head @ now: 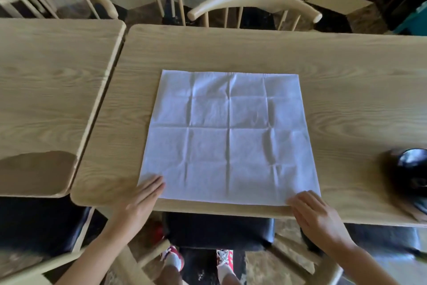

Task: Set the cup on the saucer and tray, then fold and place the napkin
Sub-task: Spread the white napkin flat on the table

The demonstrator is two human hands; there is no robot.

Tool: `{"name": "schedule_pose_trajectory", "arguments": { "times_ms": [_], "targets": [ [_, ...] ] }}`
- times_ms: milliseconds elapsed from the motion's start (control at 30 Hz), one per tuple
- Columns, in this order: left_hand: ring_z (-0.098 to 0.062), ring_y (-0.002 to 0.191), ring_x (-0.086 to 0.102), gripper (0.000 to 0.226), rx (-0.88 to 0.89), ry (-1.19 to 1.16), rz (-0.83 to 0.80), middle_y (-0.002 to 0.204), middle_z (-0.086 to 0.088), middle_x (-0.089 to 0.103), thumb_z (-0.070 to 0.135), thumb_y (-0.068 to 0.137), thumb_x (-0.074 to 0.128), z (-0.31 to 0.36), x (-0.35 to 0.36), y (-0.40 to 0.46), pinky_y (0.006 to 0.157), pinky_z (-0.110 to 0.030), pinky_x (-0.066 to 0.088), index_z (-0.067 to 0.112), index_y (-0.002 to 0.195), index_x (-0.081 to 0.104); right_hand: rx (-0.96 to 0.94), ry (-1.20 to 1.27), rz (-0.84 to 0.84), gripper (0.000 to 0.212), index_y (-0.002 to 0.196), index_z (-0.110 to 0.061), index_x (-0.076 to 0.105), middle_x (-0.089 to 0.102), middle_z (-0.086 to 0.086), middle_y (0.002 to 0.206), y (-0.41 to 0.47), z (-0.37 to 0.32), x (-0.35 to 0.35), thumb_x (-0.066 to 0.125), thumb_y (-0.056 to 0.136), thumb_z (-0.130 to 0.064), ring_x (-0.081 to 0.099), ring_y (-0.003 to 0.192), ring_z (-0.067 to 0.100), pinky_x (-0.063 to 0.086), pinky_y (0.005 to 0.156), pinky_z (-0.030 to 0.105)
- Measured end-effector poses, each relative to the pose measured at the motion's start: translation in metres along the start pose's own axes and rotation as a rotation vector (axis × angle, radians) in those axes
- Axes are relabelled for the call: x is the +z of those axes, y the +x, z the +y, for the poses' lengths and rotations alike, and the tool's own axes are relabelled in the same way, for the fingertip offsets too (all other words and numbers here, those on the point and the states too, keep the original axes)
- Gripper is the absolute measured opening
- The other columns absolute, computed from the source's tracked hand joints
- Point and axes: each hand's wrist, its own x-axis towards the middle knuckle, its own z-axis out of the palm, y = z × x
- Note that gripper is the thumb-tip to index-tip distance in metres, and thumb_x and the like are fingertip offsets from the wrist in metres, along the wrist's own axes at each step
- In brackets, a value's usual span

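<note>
- The wooden table (pixel 346 76) fills most of the view, with a second table (pixel 46 88) butted just beside it on the left and chairs (pixel 254 0) pushed in along the far side.
- The white napkin (pixel 231 137) lies fully opened and flat in the middle of the table, its near edge close to the table's near edge. A grid of old fold creases crosses it.
- The right hand (pixel 316 217) rests at the napkin's near right corner, fingers (pixel 298 204) loosely spread and touching the corner's edge. Whether they pinch the paper or only press on it, I cannot tell.
- The left hand (pixel 143 199) lies flat at the near left corner, fingers straight and together, fingertips on the paper, gripping nothing.
- A dark, glossy round thing (pixel 413 164) sits at the far right edge of the view, well apart from the napkin. It may be the cup on its saucer and tray, but it is blurred and cut off, so I cannot say.
- The step in hand looks like the start of the fold: the sheet is spread and both near corners are covered.
- The next move likely calls for pinching both near corners together, lifting them evenly and carrying them to the far edge, lining up corners along a crease before pressing flat.
- The paper is thin and light; an uneven lift could skew or drag the whole sheet.
</note>
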Motion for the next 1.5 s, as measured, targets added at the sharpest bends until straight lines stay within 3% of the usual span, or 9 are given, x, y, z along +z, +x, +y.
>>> {"name": "schedule_pose_trajectory", "arguments": {
  "times_ms": [67, 133, 267, 367, 567, 1000, 1100, 1267, 1500],
  "targets": [
    [-0.002, 0.136, 0.03, 0.059, -0.037, -0.005, -0.087, 0.132, -0.012, 0.051, 0.033, 0.101, 0.012, 0.006, -0.006, -0.009, 0.113, -0.012, 0.009, -0.002, 0.122, 0.055, 0.01, 0.017, 0.044, 0.02, 0.079, -0.01, 0.069, 0.063, 0.001, 0.075, -0.008, -0.004, 0.001, 0.05, 0.079, -0.016, 0.054, 0.069, 0.02, 0.046, 0.063, 0.026],
    [-0.022, 0.126, 0.05, 0.049, 0.033, -0.024, 0.069, 0.132, -0.012, 0.053, 0.032, 0.099, 0.028, 0.005, -0.003, -0.016, 0.111, -0.026, 0.029, -0.003, 0.122, 0.054, 0.058, 0.03, 0.084, 0.023, 0.084, -0.012, 0.07, 0.065, 0.003, 0.079, -0.009, -0.011, -0.001, 0.052, 0.079, -0.025, 0.056, 0.077, 0.021, 0.045, 0.073, 0.03],
    [-0.019, 0.135, 0.036, 0.048, 0.123, 0.002, 0.285, 0.142, -0.009, 0.044, 0.028, 0.097, 0.03, 0.033, -0.001, 0.015, 0.114, -0.04, 0.026, 0.004, 0.137, 0.038, 0.103, 0.066, 0.209, 0.036, 0.12, -0.013, 0.056, 0.063, 0.012, 0.118, 0.026, -0.046, 0.001, 0.042, 0.089, -0.026, 0.049, 0.115, 0.025, 0.033, 0.102, 0.042],
    [-0.018, 0.142, 0.021, 0.049, 0.088, 0.078, 0.271, 0.15, -0.004, 0.031, 0.029, 0.097, 0.025, 0.078, 0.015, 0.064, 0.116, -0.046, 0.014, 0.014, 0.144, 0.025, 0.187, 0.048, 0.104, 0.048, 0.14, -0.014, 0.037, 0.033, 0.009, 0.148, 0.068, -0.087, 0.017, 0.032, 0.093, -0.027, 0.023, 0.14, 0.027, 0.015, 0.113, 0.048],
    [-0.027, 0.141, 0.02, 0.054, -0.04, 0.272, 0.097, 0.154, -0.003, 0.023, 0.043, 0.093, 0.025, 0.093, 0.058, 0.105, 0.108, -0.061, 0.024, 0.028, 0.145, 0.02, 0.286, -0.02, -0.164, 0.055, 0.145, -0.03, 0.01, 0.006, 0.0, 0.153, 0.098, -0.104, 0.055, 0.016, 0.092, -0.04, 0.005, 0.144, 0.024, -0.002, 0.115, 0.045],
    [-0.018, 0.144, 0.007, 0.07, -0.448, 0.233, 0.166, 0.155, -0.003, 0.003, 0.057, 0.087, 0.007, -0.007, 0.011, 0.06, 0.117, -0.047, 0.001, 0.019, 0.146, 0.004, 0.503, -0.094, -0.187, 0.067, 0.146, -0.026, -0.003, 0.004, 0.001, 0.157, 0.061, -0.005, 0.021, 0.01, 0.086, -0.053, -0.005, 0.142, 0.01, 0.002, 0.118, 0.038],
    [-0.012, 0.143, 0.0, 0.068, -0.373, 0.239, 0.262, 0.156, -0.004, 0.005, 0.057, 0.091, 0.005, 0.011, 0.003, 0.08, 0.113, -0.042, -0.014, 0.018, 0.147, 0.006, 0.432, -0.073, -0.075, 0.064, 0.148, -0.021, 0.002, 0.007, 0.005, 0.157, 0.087, -0.02, 0.015, 0.015, 0.091, -0.049, -0.001, 0.144, 0.016, -0.001, 0.116, 0.039],
    [-0.017, 0.142, 0.02, 0.053, 0.057, 0.302, 0.28, 0.153, -0.003, 0.026, 0.032, 0.094, 0.033, 0.077, 0.016, 0.178, 0.114, -0.051, 0.008, 0.02, 0.144, 0.026, 0.257, -0.026, -0.005, 0.055, 0.147, -0.019, 0.016, 0.012, 0.004, 0.156, 0.182, -0.057, 0.037, 0.032, 0.095, -0.028, 0.002, 0.143, 0.018, 0.003, 0.116, 0.042],
    [-0.026, 0.142, 0.023, 0.057, -0.104, 0.25, 0.162, 0.154, -0.007, 0.026, 0.042, 0.087, 0.032, 0.047, 0.026, 0.212, 0.11, -0.058, 0.016, 0.028, 0.142, 0.032, 0.314, -0.055, -0.095, 0.06, 0.147, -0.023, 0.016, 0.014, 0.001, 0.157, 0.196, -0.002, 0.051, 0.024, 0.088, -0.038, 0.009, 0.144, 0.017, 0.007, 0.116, 0.042]
  ]
}}
